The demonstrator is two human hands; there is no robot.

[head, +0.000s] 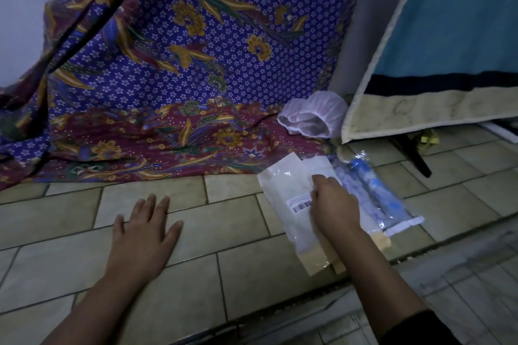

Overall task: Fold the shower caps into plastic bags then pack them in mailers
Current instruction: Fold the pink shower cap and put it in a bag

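1. At the far left a pale wall (19,8) is seen. It is partly covered by a hung batik cloth (168,64), purple-blue with gold flowers and a maroon border, whose lower part is spread onto the floor.
2. The floor (56,227) is laid with beige oblong tiles in a brick pattern, with dark grout lines.
3. The left hand (143,232) is laid flat on bare tile, its fingers spread, and nothing is held.
4. A stack of white mailers (286,196) is set on the tiles just in front of the cloth's edge. A barcode label (301,204) is borne by the top one.
5. The right hand (333,204) is placed on the mailers with its fingers bent down onto them. Whether anything is pinched cannot be told, since the fingertips are hidden by the back of the hand.
6. Loose translucent white shower caps (314,115) are heaped on the cloth's maroon border, behind the mailers.
7. A clear plastic bag (375,193) with blue-patterned contents is laid on the tiles, touching the mailers' right side.
8. A padded mat (448,50), teal with a black band and cream edging, is propped up at the right, close beside the caps.
9. Paler tiles on a lower level (454,288) are seen at the bottom right.
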